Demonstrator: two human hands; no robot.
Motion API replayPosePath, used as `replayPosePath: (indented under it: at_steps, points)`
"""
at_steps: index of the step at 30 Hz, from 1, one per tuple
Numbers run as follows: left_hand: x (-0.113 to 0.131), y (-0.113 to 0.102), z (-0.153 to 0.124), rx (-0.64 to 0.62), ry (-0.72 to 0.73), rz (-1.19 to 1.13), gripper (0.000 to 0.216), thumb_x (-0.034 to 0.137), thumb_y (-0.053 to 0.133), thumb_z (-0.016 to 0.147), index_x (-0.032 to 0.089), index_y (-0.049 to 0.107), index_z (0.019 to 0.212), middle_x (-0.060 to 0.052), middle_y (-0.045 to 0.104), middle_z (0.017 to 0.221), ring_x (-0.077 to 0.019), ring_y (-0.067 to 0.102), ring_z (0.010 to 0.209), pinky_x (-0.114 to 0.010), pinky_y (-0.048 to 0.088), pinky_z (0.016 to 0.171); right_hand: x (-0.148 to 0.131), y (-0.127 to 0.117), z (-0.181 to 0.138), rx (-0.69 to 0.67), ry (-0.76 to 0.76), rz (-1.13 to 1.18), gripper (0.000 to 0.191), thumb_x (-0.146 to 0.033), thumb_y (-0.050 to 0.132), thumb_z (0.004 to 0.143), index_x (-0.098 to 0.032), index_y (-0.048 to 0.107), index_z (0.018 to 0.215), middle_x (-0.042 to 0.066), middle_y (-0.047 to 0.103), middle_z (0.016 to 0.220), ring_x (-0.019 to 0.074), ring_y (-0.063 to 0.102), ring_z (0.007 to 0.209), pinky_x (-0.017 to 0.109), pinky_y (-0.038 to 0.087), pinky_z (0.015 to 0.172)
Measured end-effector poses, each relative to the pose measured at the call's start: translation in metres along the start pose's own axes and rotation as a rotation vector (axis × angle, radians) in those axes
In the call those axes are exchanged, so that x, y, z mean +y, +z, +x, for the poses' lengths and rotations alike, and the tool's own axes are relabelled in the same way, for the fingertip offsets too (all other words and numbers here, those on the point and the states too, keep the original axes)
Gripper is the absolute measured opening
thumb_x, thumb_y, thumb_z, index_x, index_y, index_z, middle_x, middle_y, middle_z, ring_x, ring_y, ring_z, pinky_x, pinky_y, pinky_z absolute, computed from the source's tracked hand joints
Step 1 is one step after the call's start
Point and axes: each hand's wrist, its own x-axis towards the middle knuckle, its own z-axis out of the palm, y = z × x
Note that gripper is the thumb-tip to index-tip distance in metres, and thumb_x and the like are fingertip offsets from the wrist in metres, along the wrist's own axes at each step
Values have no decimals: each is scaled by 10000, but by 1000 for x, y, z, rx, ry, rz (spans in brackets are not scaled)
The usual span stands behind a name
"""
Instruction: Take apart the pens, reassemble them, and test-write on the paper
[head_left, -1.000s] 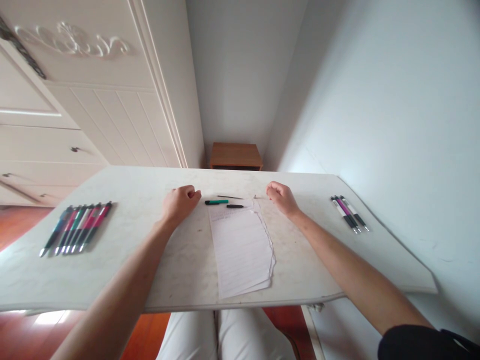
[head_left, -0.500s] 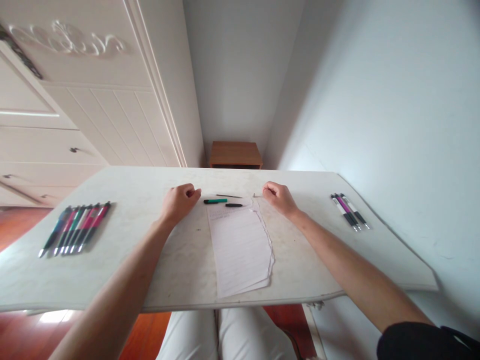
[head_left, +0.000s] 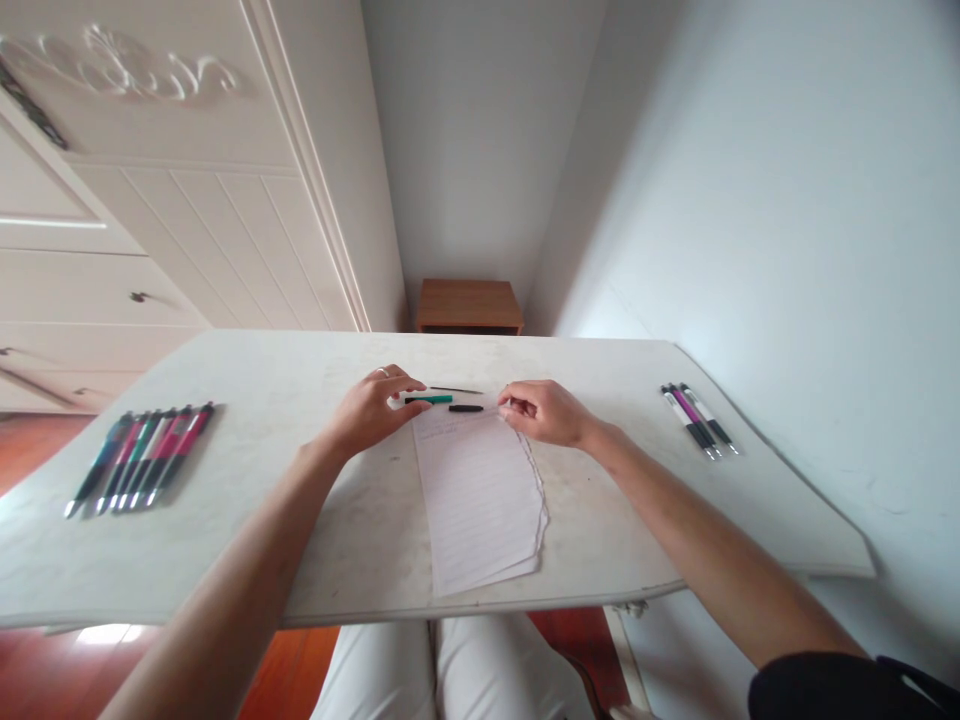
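My left hand (head_left: 377,408) is open, its thumb and fingers apart around the left end of a green pen barrel (head_left: 441,400) with a black end. Whether the fingers touch it I cannot tell. My right hand (head_left: 544,411) has its fingertips pinched together at the top right corner of the lined paper (head_left: 484,505); what they hold is too small to make out. Between the hands lie a short black pen grip (head_left: 466,408) and a thin dark ink refill (head_left: 459,390). The paper has torn edges and some writing along its top.
Several pens (head_left: 142,455) with coloured barrels lie in a row at the left of the white table (head_left: 337,560). Three more pens (head_left: 697,420) lie at the right. A wall (head_left: 787,250) borders the right side; a wooden cabinet (head_left: 470,303) stands beyond the far edge.
Both hands have moved inward from beside the pen parts. My left hand has opened over the green barrel. My right hand now covers the spot where a small silvery piece lay.
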Motion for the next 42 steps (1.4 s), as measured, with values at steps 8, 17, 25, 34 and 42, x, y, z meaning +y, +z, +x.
replayPosePath:
  at_steps: [8,17,25,34,42]
  points:
    - [-2,1,3,-42,-42,-3,215,341,615,830,227,785,895,-53,701,905,-212,624,854,-320,468,815,3,0,1,-81,-32,-12,62,-223,681,807,-175,694,844,1,602,712,118,536,626,239,386,618]
    - [11,-4,4,168,-27,-167,238,353,605,842,173,752,894,-63,691,850,-155,555,674,-297,468,688,8,0,3,-12,-152,7,117,-222,593,912,-180,695,872,54,657,829,169,615,767,282,453,710]
    - [44,9,0,1,77,-294,211,311,574,876,180,738,892,-50,702,857,-137,575,673,-263,469,669,-10,-1,2,219,-260,127,146,-280,512,975,-202,633,998,48,632,895,127,608,677,279,502,700]
    - [51,14,-2,19,112,-265,209,311,561,903,192,732,905,-43,703,862,-128,564,646,-255,467,684,-19,1,-1,337,-305,182,110,-249,571,943,-210,641,1019,60,646,942,128,614,707,273,527,648]
    - [51,15,-2,-1,95,-266,226,333,555,903,197,735,913,-48,704,869,-137,570,661,-261,471,685,-18,4,0,339,-256,247,116,-281,573,942,-200,650,977,49,640,915,108,628,636,267,531,618]
